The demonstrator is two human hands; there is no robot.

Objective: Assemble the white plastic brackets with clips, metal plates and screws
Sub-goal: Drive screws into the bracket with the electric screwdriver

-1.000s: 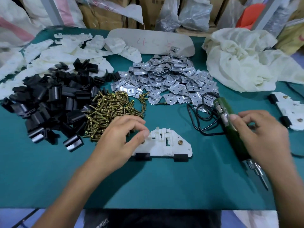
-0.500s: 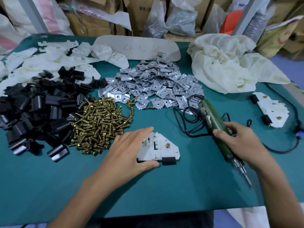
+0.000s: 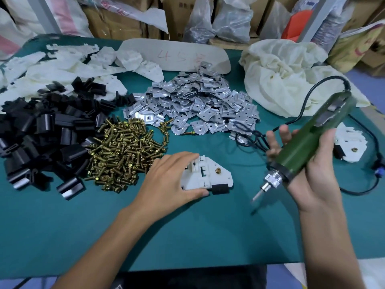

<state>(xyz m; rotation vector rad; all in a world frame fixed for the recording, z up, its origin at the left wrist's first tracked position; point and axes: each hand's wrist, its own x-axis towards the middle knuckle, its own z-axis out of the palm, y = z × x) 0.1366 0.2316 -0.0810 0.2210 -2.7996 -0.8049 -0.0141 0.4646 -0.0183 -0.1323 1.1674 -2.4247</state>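
Pressing flat on the bracket [image 3: 210, 174], is it, that left hand [image 3: 166, 182]? asks one.

Yes, says the other. Its fingers lie straight over the left half, thumb along the near edge, nothing pinched. The bracket lies on the table [image 3: 187, 236], front and centre. The right hand [image 3: 312, 174] is wrapped round the driver [image 3: 308, 138], palm up. The bit [image 3: 258, 196] slants down-left, off the table and apart from the bracket.

How far along?

One clip [image 3: 220, 188] sits on the bracket's near edge and one screw [image 3: 218, 169] stands in its right hole. Whether that screw is driven home I cannot tell, and the left half is under the hand. I judge this piece is at the screwing stage. One done bracket [image 3: 350, 140] lies just behind the right hand. Farther back, the heaps of screws [image 3: 125, 155], clips [image 3: 41, 132], plates [image 3: 195, 105] and bare brackets [image 3: 62, 65] are large. So nearly all the work looks to be left.

And what has changed?

Half a second ago the driver was held low, hand on top, bit pointing to the near right. Now it is lifted and turned over, bit toward the bracket. The left hand has stayed on the bracket. A second ago its fingers were pinched at the left end, and a second clip showed on the near edge.
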